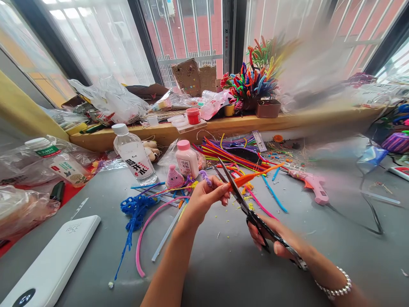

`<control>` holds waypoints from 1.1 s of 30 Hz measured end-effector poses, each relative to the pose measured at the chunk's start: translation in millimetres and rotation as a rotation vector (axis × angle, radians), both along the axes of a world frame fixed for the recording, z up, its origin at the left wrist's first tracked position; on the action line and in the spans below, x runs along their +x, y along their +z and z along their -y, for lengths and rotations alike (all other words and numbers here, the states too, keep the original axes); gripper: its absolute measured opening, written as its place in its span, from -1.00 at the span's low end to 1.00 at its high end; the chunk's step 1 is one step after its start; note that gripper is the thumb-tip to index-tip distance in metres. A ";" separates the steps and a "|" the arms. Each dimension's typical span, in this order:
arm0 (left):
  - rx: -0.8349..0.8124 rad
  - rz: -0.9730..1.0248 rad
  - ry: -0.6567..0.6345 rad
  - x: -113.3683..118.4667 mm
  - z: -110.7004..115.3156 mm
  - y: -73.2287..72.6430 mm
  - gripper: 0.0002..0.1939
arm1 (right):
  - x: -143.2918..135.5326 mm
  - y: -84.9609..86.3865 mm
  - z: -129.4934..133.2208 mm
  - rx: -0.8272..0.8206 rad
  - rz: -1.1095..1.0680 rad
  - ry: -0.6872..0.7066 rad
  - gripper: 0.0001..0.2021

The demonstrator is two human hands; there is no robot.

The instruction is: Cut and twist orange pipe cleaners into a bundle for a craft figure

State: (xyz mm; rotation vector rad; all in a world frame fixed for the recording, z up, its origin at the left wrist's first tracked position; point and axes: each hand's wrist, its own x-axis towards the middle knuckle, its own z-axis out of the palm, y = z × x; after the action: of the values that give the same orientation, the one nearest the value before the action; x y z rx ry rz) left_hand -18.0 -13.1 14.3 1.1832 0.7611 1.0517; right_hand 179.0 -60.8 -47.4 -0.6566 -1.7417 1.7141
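Note:
Between the thumb and fingers of my left hand [209, 194] is an orange pipe cleaner piece [247, 178], its tip pointing right. A small purple curled piece [206, 178] shows beside those fingers. My right hand [271, 238] grips black-handled scissors [238, 192], whose blades are parted and cross the orange piece close to my left fingertips. Behind the hands lies a bundle of coloured pipe cleaners [223, 155]. A pink crocheted figure [174, 177] stands left of my left hand.
A water bottle [134, 155], a pink-capped bottle [187, 160] and blue yarn [136, 211] are at the left. The white power bank [54, 260] lies front left. On the right, a pink glue gun [311, 184] trails its cable. Pipe-cleaner plants [252, 83] line the sill.

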 end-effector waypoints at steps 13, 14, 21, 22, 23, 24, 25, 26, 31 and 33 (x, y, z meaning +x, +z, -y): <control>-0.170 0.088 0.076 4.2 -2.5 -2.3 -0.78 | -5.6 2.7 2.6 -0.009 -0.003 -0.075 -0.46; -0.172 0.089 0.068 3.9 -2.8 -2.8 -0.77 | -6.3 1.4 2.9 -0.005 -0.008 -0.083 -0.47; -0.162 0.098 0.042 3.5 -4.2 -4.8 -0.76 | -8.4 -6.2 5.4 -0.066 -0.061 -0.081 -0.51; -0.159 0.094 0.044 3.3 -4.4 -4.7 -0.76 | -8.5 -5.3 6.2 -0.083 -0.053 -0.091 -0.52; -0.157 0.089 0.050 3.1 -4.4 -4.4 -0.75 | -8.6 -4.4 6.9 -0.093 -0.044 -0.100 -0.54; -0.154 0.086 0.054 3.0 -4.4 -4.0 -0.75 | -8.7 -3.8 7.4 -0.096 -0.037 -0.104 -0.56; -0.152 0.083 0.057 2.8 -4.2 -3.5 -0.75 | -8.6 -3.5 7.5 -0.088 -0.037 -0.101 -0.56; -0.151 0.080 0.057 2.7 -4.0 -2.9 -0.75 | -8.5 -3.5 7.3 -0.073 -0.044 -0.090 -0.56; -0.163 0.044 0.040 3.5 -2.0 -0.4 -0.74 | -6.5 -3.4 4.4 -0.033 -0.065 -0.037 -0.48; -0.149 0.029 0.039 3.9 -1.4 0.1 -0.73 | -6.3 -0.4 4.3 -0.040 -0.051 -0.043 -0.45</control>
State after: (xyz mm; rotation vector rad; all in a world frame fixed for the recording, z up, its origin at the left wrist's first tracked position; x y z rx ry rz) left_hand -14.0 -11.7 14.4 1.0275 0.8281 1.0247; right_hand 172.7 -65.1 -47.8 -0.6576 -1.6502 1.7258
